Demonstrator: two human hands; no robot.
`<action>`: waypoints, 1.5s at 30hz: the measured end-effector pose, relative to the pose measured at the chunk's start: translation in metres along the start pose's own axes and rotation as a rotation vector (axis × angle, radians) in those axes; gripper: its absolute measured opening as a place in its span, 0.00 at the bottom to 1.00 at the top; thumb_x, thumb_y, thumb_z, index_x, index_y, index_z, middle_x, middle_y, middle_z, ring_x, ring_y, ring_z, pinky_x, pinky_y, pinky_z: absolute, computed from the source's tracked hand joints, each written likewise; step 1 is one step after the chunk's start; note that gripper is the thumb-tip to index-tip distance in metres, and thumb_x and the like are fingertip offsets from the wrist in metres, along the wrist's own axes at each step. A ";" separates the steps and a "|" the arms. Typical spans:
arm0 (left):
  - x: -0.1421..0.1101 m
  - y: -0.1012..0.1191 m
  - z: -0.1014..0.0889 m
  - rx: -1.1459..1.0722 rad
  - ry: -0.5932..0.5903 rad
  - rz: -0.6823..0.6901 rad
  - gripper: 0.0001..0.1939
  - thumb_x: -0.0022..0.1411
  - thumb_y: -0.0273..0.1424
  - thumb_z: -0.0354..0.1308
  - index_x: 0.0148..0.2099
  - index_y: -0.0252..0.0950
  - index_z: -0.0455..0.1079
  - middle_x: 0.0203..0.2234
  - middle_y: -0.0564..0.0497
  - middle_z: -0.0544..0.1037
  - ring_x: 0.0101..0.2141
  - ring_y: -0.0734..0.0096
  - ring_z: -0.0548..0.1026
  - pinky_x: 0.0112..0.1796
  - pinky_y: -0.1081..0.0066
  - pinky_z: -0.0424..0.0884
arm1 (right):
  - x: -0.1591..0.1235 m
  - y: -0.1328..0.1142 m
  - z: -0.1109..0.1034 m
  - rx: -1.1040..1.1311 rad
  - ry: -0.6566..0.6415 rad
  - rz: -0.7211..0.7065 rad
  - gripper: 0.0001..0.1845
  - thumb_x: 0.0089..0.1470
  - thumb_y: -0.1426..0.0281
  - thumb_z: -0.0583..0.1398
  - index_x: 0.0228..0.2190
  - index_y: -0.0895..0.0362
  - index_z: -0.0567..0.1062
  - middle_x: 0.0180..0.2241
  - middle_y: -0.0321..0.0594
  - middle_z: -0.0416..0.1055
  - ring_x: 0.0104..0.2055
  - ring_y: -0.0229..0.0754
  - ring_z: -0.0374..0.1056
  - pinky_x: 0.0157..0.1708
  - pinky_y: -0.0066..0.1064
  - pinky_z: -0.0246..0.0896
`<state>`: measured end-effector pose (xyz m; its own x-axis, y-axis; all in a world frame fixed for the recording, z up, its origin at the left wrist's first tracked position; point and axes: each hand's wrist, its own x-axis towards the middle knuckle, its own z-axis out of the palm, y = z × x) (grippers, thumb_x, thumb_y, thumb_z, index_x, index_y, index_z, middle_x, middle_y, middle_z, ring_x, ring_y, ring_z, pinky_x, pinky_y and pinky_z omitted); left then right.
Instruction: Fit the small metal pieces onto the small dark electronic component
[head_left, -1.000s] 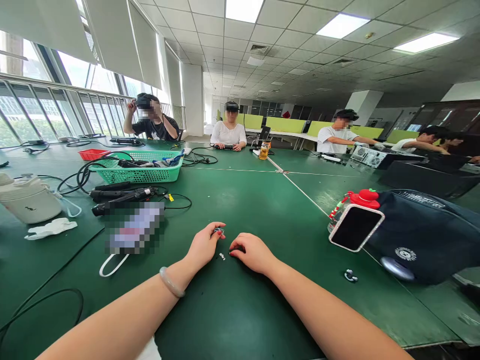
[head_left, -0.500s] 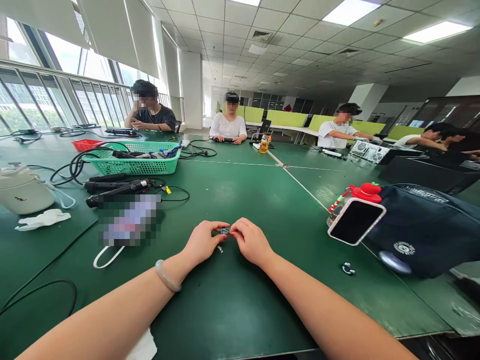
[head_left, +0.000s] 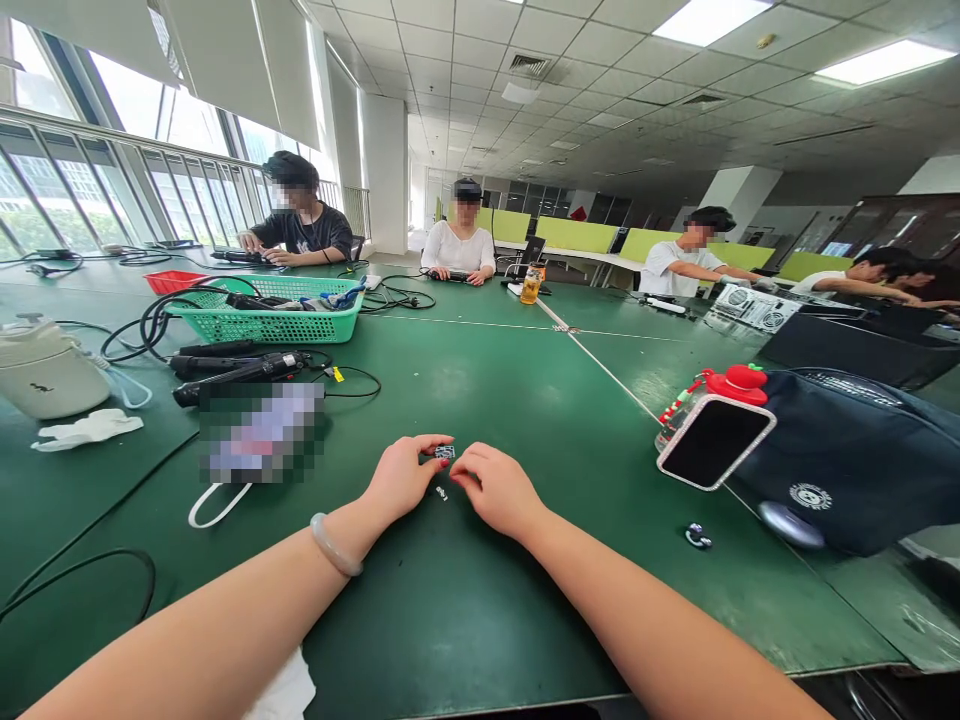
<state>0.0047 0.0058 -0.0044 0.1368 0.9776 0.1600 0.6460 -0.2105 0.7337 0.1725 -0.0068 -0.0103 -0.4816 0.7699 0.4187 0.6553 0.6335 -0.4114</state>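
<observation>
Between the thumb and fingers of my left hand (head_left: pixel 399 478) is a small dark, flat piece with white markings (head_left: pixel 445 452), perhaps a little circuit board; its exact kind is too small to make out. My right hand (head_left: pixel 501 492) is just to the right of that piece, apart from it, with thumb and fingertips drawn together. Whatever these fingertips may hold is hidden. A tiny cluster of white bits (head_left: pixel 442 493) lies on the green table (head_left: pixel 450 610) below and between both hands.
To the left are a blurred-out pouch-like item (head_left: pixel 266 435), black handheld devices (head_left: pixel 240 378) and a green basket (head_left: pixel 277 325) with cables. On the right, a phone (head_left: pixel 716 443) leans by a dark bag (head_left: pixel 847 460); earbuds (head_left: pixel 697 536) lie nearer. Several people sit beyond.
My right hand has drawn back from the small dark piece, slightly right and down. My left hand keeps the piece, now more exposed. The person at far left has lowered a hand from the face.
</observation>
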 end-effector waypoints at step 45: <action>-0.003 0.005 0.000 -0.058 -0.070 0.080 0.17 0.51 0.35 0.57 0.45 0.45 0.73 0.38 0.53 0.77 0.40 0.64 0.73 0.42 0.68 0.67 | 0.003 0.005 0.005 0.358 0.219 0.257 0.04 0.49 0.68 0.57 0.27 0.55 0.72 0.26 0.34 0.67 0.24 0.34 0.58 0.26 0.26 0.57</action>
<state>0.0074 0.0018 -0.0009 0.2398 0.9550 0.1745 0.5865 -0.2857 0.7579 0.1712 -0.0006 -0.0150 -0.1712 0.8950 0.4119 0.4771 0.4411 -0.7601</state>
